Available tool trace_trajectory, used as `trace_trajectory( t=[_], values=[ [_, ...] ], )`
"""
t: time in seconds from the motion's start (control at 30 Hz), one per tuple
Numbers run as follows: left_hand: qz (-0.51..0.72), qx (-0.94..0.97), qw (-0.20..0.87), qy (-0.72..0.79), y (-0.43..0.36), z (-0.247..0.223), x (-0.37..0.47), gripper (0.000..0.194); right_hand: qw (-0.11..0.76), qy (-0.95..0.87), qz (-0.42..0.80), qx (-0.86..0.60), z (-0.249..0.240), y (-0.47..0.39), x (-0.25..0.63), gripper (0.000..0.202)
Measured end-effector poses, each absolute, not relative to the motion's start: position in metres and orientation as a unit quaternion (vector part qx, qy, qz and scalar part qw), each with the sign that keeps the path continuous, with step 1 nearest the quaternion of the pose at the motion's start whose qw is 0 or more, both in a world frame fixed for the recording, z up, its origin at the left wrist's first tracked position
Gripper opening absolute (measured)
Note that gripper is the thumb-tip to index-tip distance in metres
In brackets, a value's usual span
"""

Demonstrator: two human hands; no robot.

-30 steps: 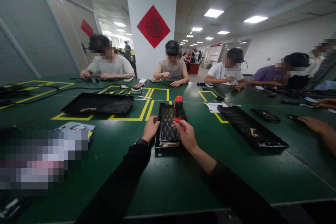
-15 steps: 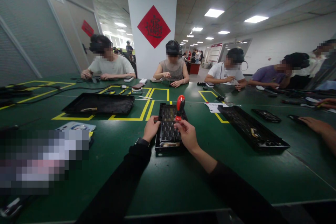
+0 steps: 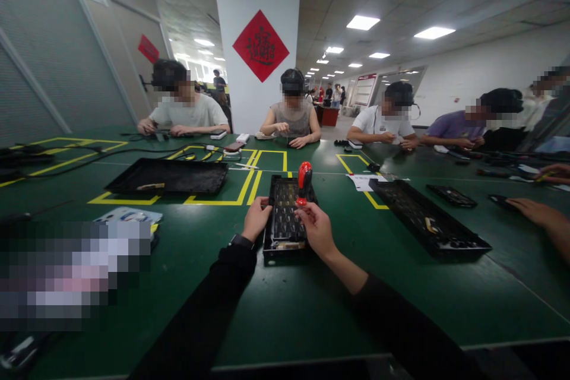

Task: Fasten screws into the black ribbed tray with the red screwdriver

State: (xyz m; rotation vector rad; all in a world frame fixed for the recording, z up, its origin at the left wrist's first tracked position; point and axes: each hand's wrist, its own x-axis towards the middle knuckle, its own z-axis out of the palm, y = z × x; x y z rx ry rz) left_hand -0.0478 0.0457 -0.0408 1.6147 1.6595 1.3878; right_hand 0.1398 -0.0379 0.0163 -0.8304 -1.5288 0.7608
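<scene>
A black rectangular tray (image 3: 268,243) with a panel of keyboard-like rows inside lies in front of me on the green table. At its left rim, my left hand (image 3: 257,217) grips the edge with thumb and fingers. My right hand (image 3: 317,227) is closed in a pinch just under the handle of a red and black screwdriver (image 3: 304,184). The screwdriver stands nearly upright over the tray's right half; its tip is hidden behind my fingers. A pale tan strip (image 3: 288,245) lies at the tray's near end.
Other black trays lie to the left (image 3: 191,177) and right (image 3: 409,214). A pixelated package (image 3: 129,215) sits at the near left. A person's hand (image 3: 537,212) touches a dark part at the far right. Cables cross the left side; several people sit opposite.
The screwdriver's handle has tipped slightly to the left. Both hands and the tray have stayed in nearly the same place.
</scene>
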Motion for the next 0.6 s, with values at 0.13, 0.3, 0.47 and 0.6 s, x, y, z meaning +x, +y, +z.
trace_trajectory(
  t=[0.13, 0.3, 0.47, 0.6],
  values=[
    [0.494, 0.589, 0.216, 0.603, 0.0459, -0.0403, -0.0479, 0.028, 0.588, -0.638, 0.361, -0.343, 0.0124, -0.0351, 0.1383, 0.023],
    [0.486, 0.594, 0.213, 0.604, 0.0455, -0.0393, -0.0475, 0.028, 0.605, -0.620, 0.375, -0.331, 0.0102, -0.0336, 0.1381, 0.022],
    [0.489, 0.596, 0.211, 0.601, 0.0463, -0.0418, -0.0477, 0.028, 0.606, -0.621, 0.377, -0.325, 0.0093, -0.0330, 0.1390, 0.021],
    [0.489, 0.600, 0.212, 0.596, 0.0479, -0.0445, -0.0488, 0.028, 0.608, -0.623, 0.371, -0.324, 0.0087, -0.0326, 0.1390, 0.020]
  ],
)
